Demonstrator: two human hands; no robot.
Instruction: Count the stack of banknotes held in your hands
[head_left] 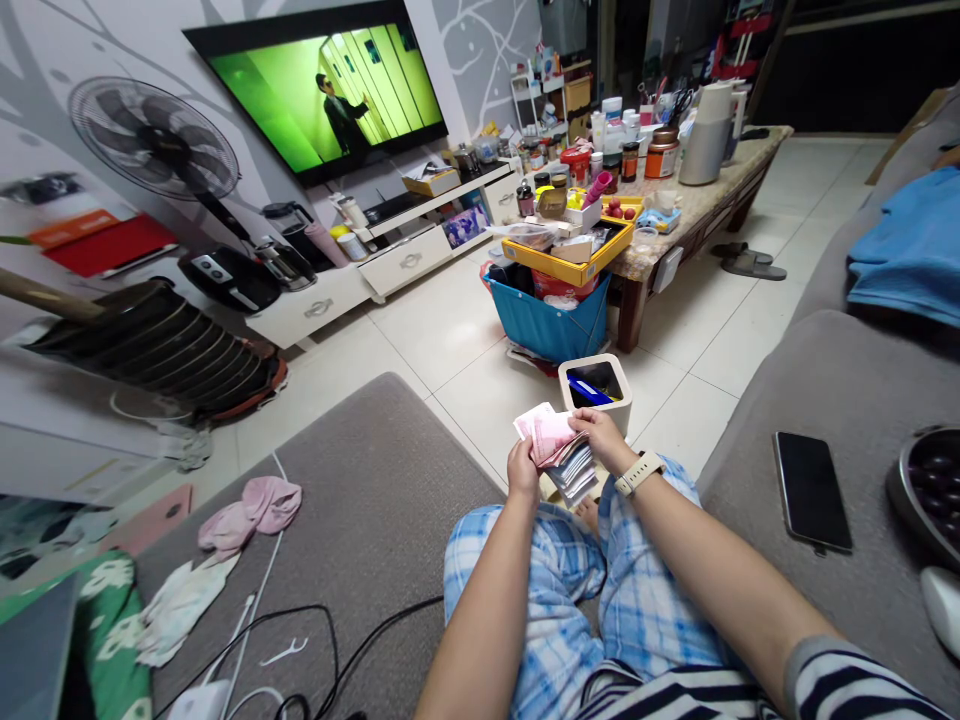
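A stack of banknotes (553,436), pinkish on top with greyer notes fanned below, is held between both hands above my knees. My left hand (523,470) grips the stack's left edge with its fingers closed. At the upper right edge, my right hand (602,437) pinches the notes between thumb and fingers; a pale watch band (640,473) circles that wrist. Just beyond the hands stands a cream bin (626,385) with a blue item (589,389) inside. Below the notes, part of a bare foot shows.
A blue basket (555,325) with a yellow tray (570,262) on top stands by the cluttered coffee table (757,160). A phone (812,490) and a bowl of dark round fruit (934,490) are on the right sofa seat. Cables (334,640) and a pink cloth (251,512) lie left.
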